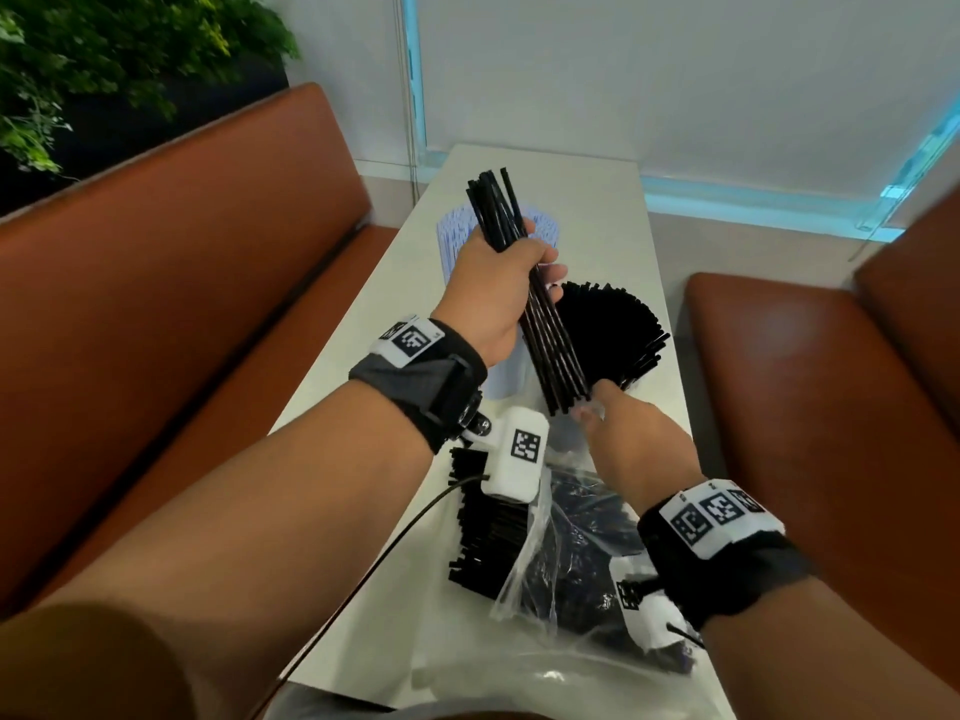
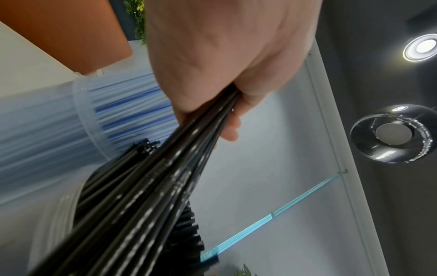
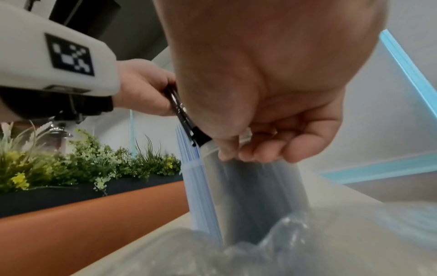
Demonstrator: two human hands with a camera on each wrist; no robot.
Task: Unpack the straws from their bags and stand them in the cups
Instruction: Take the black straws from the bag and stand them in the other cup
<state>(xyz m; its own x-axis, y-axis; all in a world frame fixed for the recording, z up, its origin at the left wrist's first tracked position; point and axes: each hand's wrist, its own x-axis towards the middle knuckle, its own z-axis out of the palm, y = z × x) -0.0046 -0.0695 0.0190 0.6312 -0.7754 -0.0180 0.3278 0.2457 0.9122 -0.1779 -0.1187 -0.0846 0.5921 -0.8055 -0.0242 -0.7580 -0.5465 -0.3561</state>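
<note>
Left edge, head view: brown bench seat [image 1: 171,283] along the white table [image 1: 587,200], green plants [image 1: 104,49] behind it.

Left hand [image 1: 498,293] raised over the table, fingers and thumb wrapped round the middle of a bundle of black straws [image 1: 540,314]. Bundle tilted, upper ends pointing away, lower ends toward the right hand. Left wrist view confirms a firm grasp of the bundle [image 2: 165,186].

Behind the left hand: clear cup of white-and-blue straws [image 1: 452,241], standing upright on the table. Just right of it, a second cup packed with black straws [image 1: 618,330], tops fanned outward.

Right hand [image 1: 634,439] at the bundle's lower ends, near the black-straw cup. In the right wrist view its fingers [image 3: 272,147] curl loosely at the rim of a clear cup [image 3: 255,196]; whether they actually grip the rim, cannot tell.

Near edge of the table: loose stack of black straws [image 1: 483,527] lying flat, and beside it a clear plastic bag [image 1: 576,558] with more black straws inside.
</note>
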